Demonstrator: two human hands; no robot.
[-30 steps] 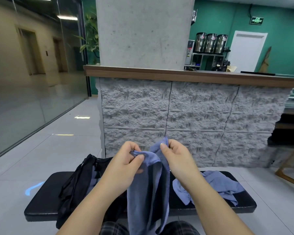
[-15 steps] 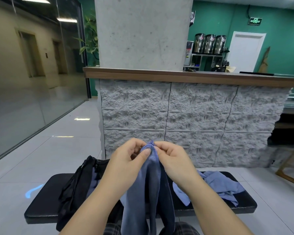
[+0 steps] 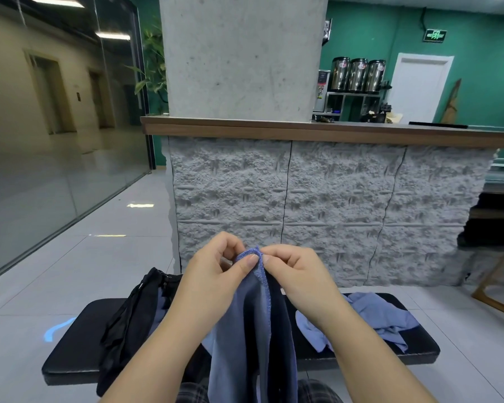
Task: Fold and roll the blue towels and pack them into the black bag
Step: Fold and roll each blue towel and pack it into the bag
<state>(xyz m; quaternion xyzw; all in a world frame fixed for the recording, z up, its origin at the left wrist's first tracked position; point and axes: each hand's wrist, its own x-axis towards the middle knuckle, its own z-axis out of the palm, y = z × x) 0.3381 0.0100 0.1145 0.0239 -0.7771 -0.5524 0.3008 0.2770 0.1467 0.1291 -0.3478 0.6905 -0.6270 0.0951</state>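
Head view: left hand and right hand pinch the towel top together; it hangs toward 6 o'clock, bag at 8 o'clock, nearer the left hand.

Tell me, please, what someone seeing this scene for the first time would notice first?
Front and centre, the left hand and right hand meet to pinch the top corner of a blue towel, which hangs down in a doubled length. Behind it, on the black bench, the black bag slumps on the left and a crumpled blue towel lies on the right.
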